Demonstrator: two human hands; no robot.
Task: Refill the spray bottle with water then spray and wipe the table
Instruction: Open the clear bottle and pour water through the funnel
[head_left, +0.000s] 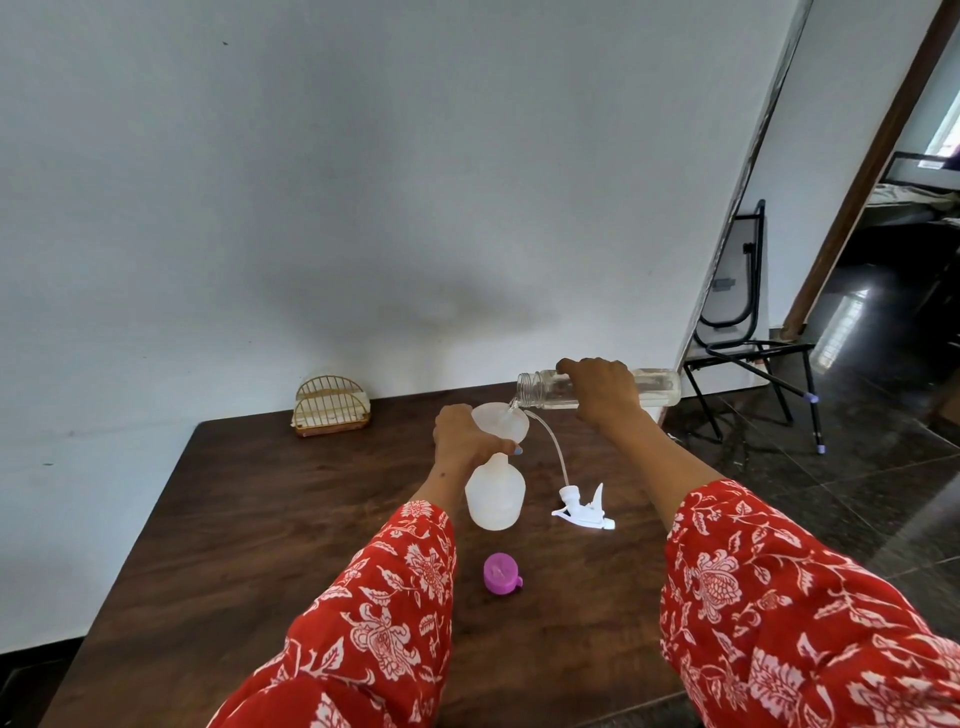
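red floral sleeves (779, 623) fill the bottom of my view, one on each forearm. past them, near the table's front, lies the purple cap (501, 572), open side down on the dark wood, well apart from everything else.

further in stands the spray bottle (494, 491), upright, translucent white, its head off. a pale funnel (501, 422) sits in its neck. my left hand (465, 435) curls round the neck and the funnel's stem, fingers closed on them, a blue-painted thumbnail showing at the right.

my right hand (602, 387) grips the clear water bottle (597, 388) from above, fingers wrapped over its middle. i hold it almost level, mouth to the left, and a thin stream of water (513, 405) falls from the mouth into the funnel. some water still lies along the bottle's lower side.

just right of the spray bottle lies the white sprayer head (584, 506) on its side, trigger up, with its clear dip tube (553, 441) arching back toward the funnel.

i can read no label or writing on either bottle, the cap or the sprayer.

at the far left edge of the table (260, 519), against the white wall (363, 182), stands a small wire holder (331, 405) of arched golden bars. off to the right, on dark glossy floor (857, 467), a black metal chair (748, 332) stands by a doorway.
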